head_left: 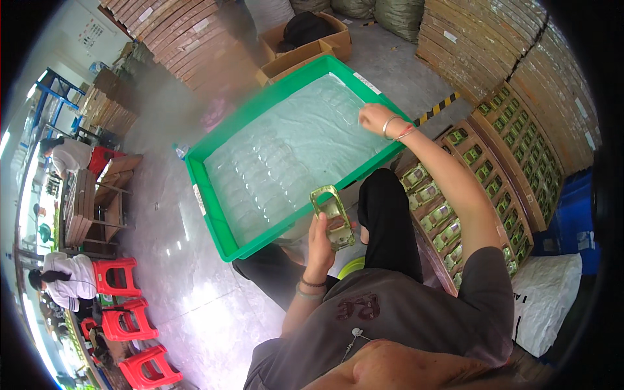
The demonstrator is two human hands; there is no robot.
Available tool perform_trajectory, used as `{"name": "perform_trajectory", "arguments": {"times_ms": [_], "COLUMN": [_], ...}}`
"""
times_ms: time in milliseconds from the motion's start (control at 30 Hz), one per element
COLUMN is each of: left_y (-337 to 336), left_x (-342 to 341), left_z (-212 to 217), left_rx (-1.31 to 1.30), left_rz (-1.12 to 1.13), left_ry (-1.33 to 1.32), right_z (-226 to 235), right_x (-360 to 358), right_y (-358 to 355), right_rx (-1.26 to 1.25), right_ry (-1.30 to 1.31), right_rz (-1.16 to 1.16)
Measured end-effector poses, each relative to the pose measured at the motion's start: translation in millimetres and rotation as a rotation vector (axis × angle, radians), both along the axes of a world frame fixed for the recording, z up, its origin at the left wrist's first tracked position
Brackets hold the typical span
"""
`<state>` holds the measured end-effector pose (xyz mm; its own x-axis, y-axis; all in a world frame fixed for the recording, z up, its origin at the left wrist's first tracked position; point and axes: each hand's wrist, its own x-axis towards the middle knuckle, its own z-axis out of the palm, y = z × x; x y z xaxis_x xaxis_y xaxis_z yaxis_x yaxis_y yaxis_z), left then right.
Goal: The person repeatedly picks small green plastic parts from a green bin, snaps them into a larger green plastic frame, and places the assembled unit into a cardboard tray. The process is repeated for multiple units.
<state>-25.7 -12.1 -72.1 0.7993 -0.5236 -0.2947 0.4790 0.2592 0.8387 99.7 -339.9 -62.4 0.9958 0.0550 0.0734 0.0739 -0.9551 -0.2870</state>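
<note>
My left hand (319, 250) grips a yellow-green, see-through plastic case (333, 218) with a rounded rectangular rim, held upright above my lap at the near edge of a green tray (242, 252). Over the tray's far right part, my right hand (376, 119) has its fingers pinched together. What they hold, if anything, I cannot make out. Faint clear plastic pieces (341, 104) lie just left of those fingers. Rows of clear, rounded plastic pieces (266, 169) cover the left half of the tray, on a pale film lining.
To my right, brown boards (448, 218) carry rows of similar yellow-green cases. A cardboard box (309, 52) with something black inside stands beyond the tray. Stacked boards (481, 39) rise behind. At far left, two people sit at benches near red stools (117, 276).
</note>
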Motion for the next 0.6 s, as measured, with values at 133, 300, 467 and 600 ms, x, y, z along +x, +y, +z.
{"name": "perform_trajectory", "arguments": {"times_ms": [133, 300, 467, 600], "left_y": [-1, -9, -12, -11], "left_x": [11, 15, 14, 14], "left_z": [3, 15, 21, 23], "left_rx": [-0.106, -0.092, -0.072, -0.113], "left_rz": [0.002, -0.017, -0.008, -0.013], "left_ry": [0.087, 0.054, 0.037, 0.061], "right_z": [24, 67, 69, 62], "right_x": [-22, -72, -100, -122], "right_y": [27, 87, 114, 146], "right_rx": [1.109, 1.473, 1.563, 1.271], "right_ry": [-0.084, -0.064, -0.061, -0.323], "right_rz": [-0.217, -0.158, -0.113, -0.003]}}
